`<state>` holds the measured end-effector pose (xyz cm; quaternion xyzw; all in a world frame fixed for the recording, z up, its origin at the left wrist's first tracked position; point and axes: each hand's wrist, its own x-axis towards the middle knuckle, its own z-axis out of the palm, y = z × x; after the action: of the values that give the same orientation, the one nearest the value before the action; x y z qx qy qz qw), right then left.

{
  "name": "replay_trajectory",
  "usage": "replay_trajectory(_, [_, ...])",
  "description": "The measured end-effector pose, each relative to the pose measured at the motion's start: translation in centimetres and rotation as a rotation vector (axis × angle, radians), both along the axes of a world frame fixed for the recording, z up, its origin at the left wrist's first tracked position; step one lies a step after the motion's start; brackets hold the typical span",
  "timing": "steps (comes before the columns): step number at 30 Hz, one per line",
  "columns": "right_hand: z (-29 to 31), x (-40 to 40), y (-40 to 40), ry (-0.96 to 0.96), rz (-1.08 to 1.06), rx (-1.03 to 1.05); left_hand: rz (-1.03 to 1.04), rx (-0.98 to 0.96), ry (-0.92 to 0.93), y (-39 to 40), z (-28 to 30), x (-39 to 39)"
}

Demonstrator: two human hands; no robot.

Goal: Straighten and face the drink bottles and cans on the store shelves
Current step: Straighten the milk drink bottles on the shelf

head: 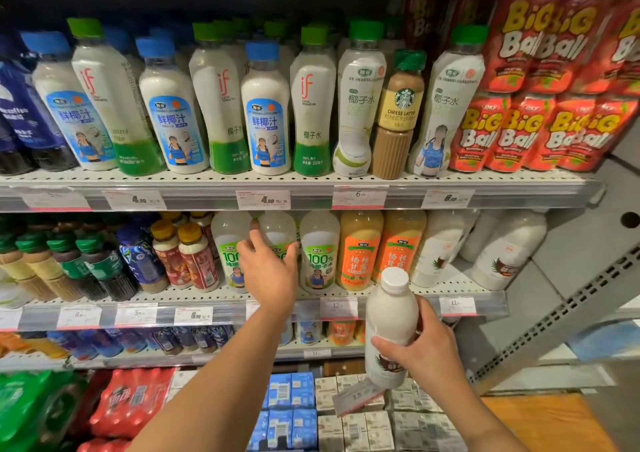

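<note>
My right hand [420,351] grips a white coconut-milk bottle [389,316] with a white cap, held upright in front of the middle shelf's edge. My left hand [268,268] reaches onto the middle shelf [207,294] with fingers spread, covering a clear green-labelled coconut-water bottle [277,230]; its fingers touch that bottle and its neighbour [227,240]. A third green-labelled bottle [319,250] stands to the right. Two orange-labelled bottles [360,247] and two white coconut-milk bottles [438,243] stand further right. A Starbucks bottle [398,112] stands among coconut drinks on the upper shelf.
The upper shelf [311,179] carries blue-capped and green-capped coconut drinks and red Big Ball packs [519,133]. Small coffee and tea bottles [86,264] fill the middle shelf's left side. Below are red can packs [131,403] and carton boxes [291,403]. A grey side panel [571,278] closes the right.
</note>
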<state>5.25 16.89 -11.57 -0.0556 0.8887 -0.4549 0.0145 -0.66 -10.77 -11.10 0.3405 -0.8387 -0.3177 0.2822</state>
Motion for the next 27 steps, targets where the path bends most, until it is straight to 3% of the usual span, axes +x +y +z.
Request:
replay_trajectory(19, [-0.4,-0.4,-1.6,-0.036,0.069,0.001,-0.146,-0.295,-0.218,-4.1,2.7,2.2])
replay_trajectory(23, [-0.3,-0.3,-1.4,-0.059,0.073,-0.008,-0.044,-0.194,0.014,-6.3,3.1,3.3])
replay_trajectory(27, [-0.7,-0.4,-0.9,-0.059,0.058,0.003,-0.028,-0.090,-0.064,-8.9,3.6,2.6])
